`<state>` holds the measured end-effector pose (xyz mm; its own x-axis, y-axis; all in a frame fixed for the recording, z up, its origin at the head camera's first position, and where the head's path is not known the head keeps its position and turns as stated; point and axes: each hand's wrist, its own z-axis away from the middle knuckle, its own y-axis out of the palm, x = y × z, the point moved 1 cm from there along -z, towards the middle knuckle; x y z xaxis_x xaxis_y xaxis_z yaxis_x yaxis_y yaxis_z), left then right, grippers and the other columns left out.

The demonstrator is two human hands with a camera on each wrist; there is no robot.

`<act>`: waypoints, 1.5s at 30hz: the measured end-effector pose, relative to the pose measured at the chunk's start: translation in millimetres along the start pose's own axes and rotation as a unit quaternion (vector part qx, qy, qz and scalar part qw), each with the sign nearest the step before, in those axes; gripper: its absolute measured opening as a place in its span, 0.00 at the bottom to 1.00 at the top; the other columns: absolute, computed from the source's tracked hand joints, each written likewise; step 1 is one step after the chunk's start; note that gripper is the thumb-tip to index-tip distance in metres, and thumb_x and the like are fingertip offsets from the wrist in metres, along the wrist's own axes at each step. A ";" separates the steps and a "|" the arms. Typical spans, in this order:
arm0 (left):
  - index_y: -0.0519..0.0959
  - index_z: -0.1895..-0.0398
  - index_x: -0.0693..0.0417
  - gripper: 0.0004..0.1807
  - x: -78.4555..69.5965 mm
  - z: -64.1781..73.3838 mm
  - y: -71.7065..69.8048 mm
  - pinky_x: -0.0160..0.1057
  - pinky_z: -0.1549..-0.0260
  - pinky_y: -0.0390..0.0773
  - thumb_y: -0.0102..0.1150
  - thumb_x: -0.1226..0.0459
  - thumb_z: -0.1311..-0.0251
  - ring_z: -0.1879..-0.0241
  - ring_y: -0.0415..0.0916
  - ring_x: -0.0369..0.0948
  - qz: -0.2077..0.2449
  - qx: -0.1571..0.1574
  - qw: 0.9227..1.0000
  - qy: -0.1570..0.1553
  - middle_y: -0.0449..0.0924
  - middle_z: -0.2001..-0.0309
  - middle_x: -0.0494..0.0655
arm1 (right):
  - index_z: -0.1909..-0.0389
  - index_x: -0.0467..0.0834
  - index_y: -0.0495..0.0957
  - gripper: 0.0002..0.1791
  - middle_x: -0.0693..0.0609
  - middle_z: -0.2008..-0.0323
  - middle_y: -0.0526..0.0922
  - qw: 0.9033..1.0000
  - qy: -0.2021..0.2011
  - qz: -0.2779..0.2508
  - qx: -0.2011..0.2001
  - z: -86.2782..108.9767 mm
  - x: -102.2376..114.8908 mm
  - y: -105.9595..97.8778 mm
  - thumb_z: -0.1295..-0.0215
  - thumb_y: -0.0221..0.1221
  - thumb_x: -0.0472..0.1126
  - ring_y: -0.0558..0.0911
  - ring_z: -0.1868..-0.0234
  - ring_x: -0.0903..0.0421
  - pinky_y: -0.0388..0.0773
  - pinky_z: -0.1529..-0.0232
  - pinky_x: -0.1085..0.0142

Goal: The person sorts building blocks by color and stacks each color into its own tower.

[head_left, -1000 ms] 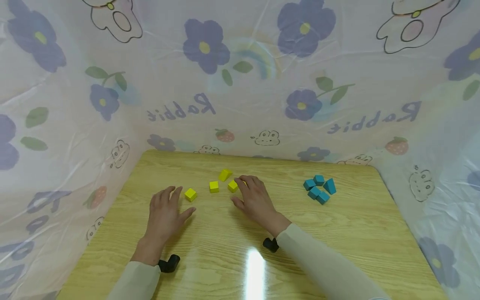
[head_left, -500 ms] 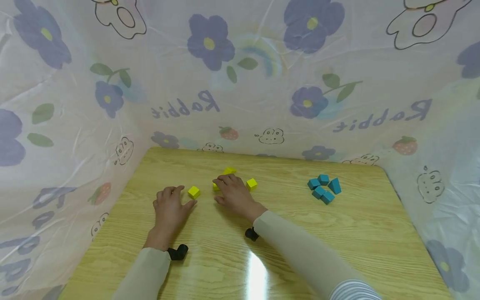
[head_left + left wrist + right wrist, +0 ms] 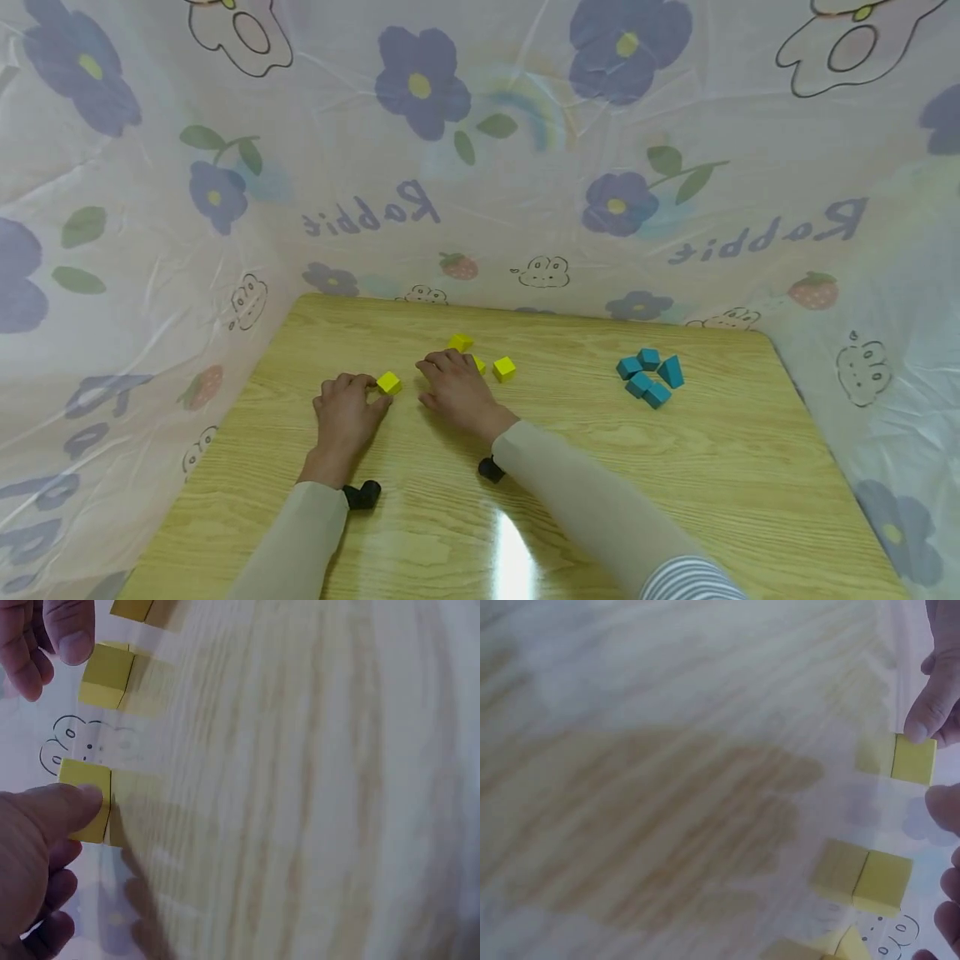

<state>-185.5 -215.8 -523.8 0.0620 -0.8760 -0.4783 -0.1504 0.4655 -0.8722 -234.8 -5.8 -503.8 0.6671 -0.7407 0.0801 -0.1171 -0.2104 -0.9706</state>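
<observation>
My left hand (image 3: 347, 414) pinches a yellow cube (image 3: 388, 383) between thumb and fingers; the cube rests on the table. The left wrist view shows that thumb over the face of the cube (image 3: 88, 814). To its right, my right hand (image 3: 457, 392) is held low with a gap between thumb and fingers and nothing gripped. A second yellow cube (image 3: 883, 881) lies near those fingers in the right wrist view; in the head view the hand hides it. Behind the right hand are a partly hidden yellow cube (image 3: 480, 364), a yellow wedge (image 3: 460, 342) and another yellow cube (image 3: 504, 369).
Several blue blocks (image 3: 639, 383), one of them a wedge (image 3: 671, 372), sit in a cluster toward the right of the wooden table (image 3: 720, 467). A printed cloth (image 3: 487, 192) rises around the back and sides. Light glares off the table front.
My right hand has moved left, uncovering the rightmost yellow cube. My left thumb and fingers have closed in on the left yellow cube. The head view has shifted slightly.
</observation>
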 end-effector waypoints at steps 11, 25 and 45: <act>0.85 0.44 0.55 0.22 -17.2 3.3 7.9 0.60 0.48 0.65 0.72 0.52 0.35 0.42 0.70 0.57 -0.017 0.036 0.994 0.105 0.82 0.43 0.54 | 0.31 0.49 0.77 0.29 0.54 0.36 0.79 0.999 0.003 0.034 0.008 15.9 1.4 3.2 0.27 0.65 0.56 0.75 0.37 0.51 0.74 0.43 0.55; 0.85 0.46 0.50 0.19 -41.2 7.1 19.7 0.58 0.44 0.66 0.73 0.53 0.36 0.44 0.71 0.51 -0.021 0.065 0.979 0.190 0.83 0.46 0.47 | 0.45 0.50 0.83 0.16 0.56 0.47 0.82 1.000 0.019 0.001 0.015 41.9 -9.7 6.2 0.27 0.63 0.52 0.74 0.44 0.52 0.73 0.41 0.51; 0.83 0.47 0.47 0.18 -94.8 31.2 52.1 0.50 0.46 0.69 0.70 0.48 0.34 0.48 0.72 0.45 -0.045 0.101 0.940 0.323 0.82 0.49 0.41 | 0.50 0.46 0.80 0.17 0.54 0.56 0.80 0.995 0.062 -0.077 0.031 123.7 -38.1 -15.3 0.31 0.67 0.52 0.72 0.52 0.52 0.66 0.49 0.57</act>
<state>-168.5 -104.6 -527.1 -0.5567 -0.7760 -0.2965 0.0204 0.3441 -0.9387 -167.4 104.6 -520.1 0.5768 -0.7768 0.2528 0.0280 -0.2904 -0.9565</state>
